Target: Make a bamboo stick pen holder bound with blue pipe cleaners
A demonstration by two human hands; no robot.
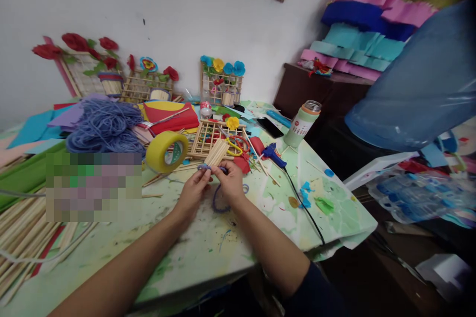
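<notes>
Stick bundle [217, 151] and blue cord [203, 166] are pinched in fingertips of left hand [195, 188] and right hand [230, 182]. Glue gun [274, 154] seen nearby.

A craft workspace is indicated: the desk [208, 257] is strewn with a glue gun [274, 155], tape [156, 152], blue yarn [102, 126] and sticks [29, 237], and flower-trimmed lattices [222, 83] are propped behind.

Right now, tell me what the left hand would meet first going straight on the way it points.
The left hand would first meet the bundle of sticks, already at its fingers; beyond that, probably the yellow-handled scissors, though depth is unclear.
</notes>
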